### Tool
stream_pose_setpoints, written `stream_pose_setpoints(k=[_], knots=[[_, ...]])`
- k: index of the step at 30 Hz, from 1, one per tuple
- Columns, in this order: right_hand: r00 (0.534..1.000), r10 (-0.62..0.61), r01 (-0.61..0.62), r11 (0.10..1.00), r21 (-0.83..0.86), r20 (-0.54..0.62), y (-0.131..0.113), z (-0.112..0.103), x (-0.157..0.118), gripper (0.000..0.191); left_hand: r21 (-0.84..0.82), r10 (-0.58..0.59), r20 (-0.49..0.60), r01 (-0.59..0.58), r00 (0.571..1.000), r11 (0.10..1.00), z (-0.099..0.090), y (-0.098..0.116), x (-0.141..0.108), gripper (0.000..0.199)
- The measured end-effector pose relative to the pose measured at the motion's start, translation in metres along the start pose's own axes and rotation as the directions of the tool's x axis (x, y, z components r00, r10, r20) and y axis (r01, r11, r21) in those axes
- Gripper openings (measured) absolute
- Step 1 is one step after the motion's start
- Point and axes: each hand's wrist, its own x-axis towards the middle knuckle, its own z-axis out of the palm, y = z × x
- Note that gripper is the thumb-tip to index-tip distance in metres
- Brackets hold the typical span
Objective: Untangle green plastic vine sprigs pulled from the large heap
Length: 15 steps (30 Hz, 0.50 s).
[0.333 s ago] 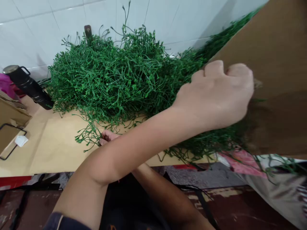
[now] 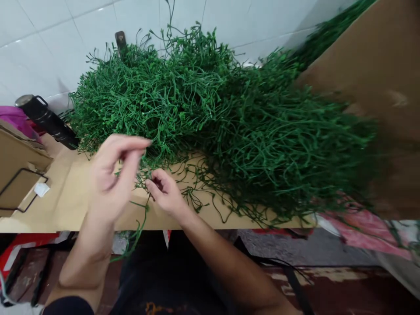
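Thin green plastic stems with small branching tips form a large heap [image 2: 157, 96] along the wall. My right hand [image 2: 166, 192] is closed in a pinch on a few green stems [image 2: 141, 177] at the front of the heap. To its left, my left hand [image 2: 116, 170] is raised and smeared by motion, its thumb and index finger drawn near each other. Whether it holds anything is unclear. One green strand [image 2: 139, 227] hangs over the table's front edge below the hands.
A black bottle [image 2: 49, 122] leans at the left beside a cardboard box [image 2: 19, 162] with a black wire frame. A large cardboard sheet [image 2: 370, 65] stands at the right. Pink cloth [image 2: 364, 232] lies at the lower right.
My left hand has swung from the cardboard at the far right, across my right arm, to the left of my right hand. The right-hand part of the heap is now uncovered.
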Motion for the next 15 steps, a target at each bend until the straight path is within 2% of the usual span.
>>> stream_pose_setpoints(k=[1, 2, 4, 6, 9, 11, 13, 15], knots=[[0.998, -0.059, 0.057, 0.995, -0.087, -0.029, -0.003, 0.001, 0.000, 0.021, -0.026, -0.101, -0.104, 0.099, 0.989, 0.995, -0.015, -0.014, -0.017, 0.015], [0.991, -0.128, 0.117, 0.975, -0.188, -0.048, -0.005, 0.004, 0.001, 0.018, -0.053, -0.208, -0.142, 0.203, 0.968, 0.978, -0.026, -0.027, -0.033, 0.015], [0.965, -0.259, 0.230, 0.901, -0.369, -0.030, -0.008, 0.012, 0.001, 0.014, -0.088, -0.425, -0.071, 0.418, 0.903, 0.904, -0.039, -0.048, -0.062, 0.022], [0.937, -0.346, 0.327, 0.813, -0.481, 0.052, -0.009, 0.024, 0.000, 0.012, -0.144, -0.517, 0.019, 0.514, 0.856, 0.846, -0.040, -0.060, -0.081, 0.033], [0.903, -0.401, 0.418, 0.745, -0.520, 0.152, -0.006, 0.036, -0.003, 0.009, -0.205, -0.494, 0.093, 0.502, 0.864, 0.840, -0.035, -0.066, -0.090, 0.043], [0.923, -0.365, 0.374, 0.781, -0.499, 0.120, -0.005, 0.037, -0.003, 0.009, -0.221, -0.488, 0.066, 0.490, 0.870, 0.843, -0.035, -0.070, -0.090, 0.044], [0.953, -0.299, 0.281, 0.831, -0.480, 0.040, -0.004, 0.031, -0.002, 0.010, -0.207, -0.510, -0.060, 0.489, 0.858, 0.847, -0.038, -0.075, -0.091, 0.038], [0.958, -0.284, 0.231, 0.836, -0.497, -0.032, -0.005, 0.026, 0.001, 0.012, -0.184, -0.490, -0.267, 0.456, 0.830, 0.871, -0.043, -0.078, -0.094, 0.028]])
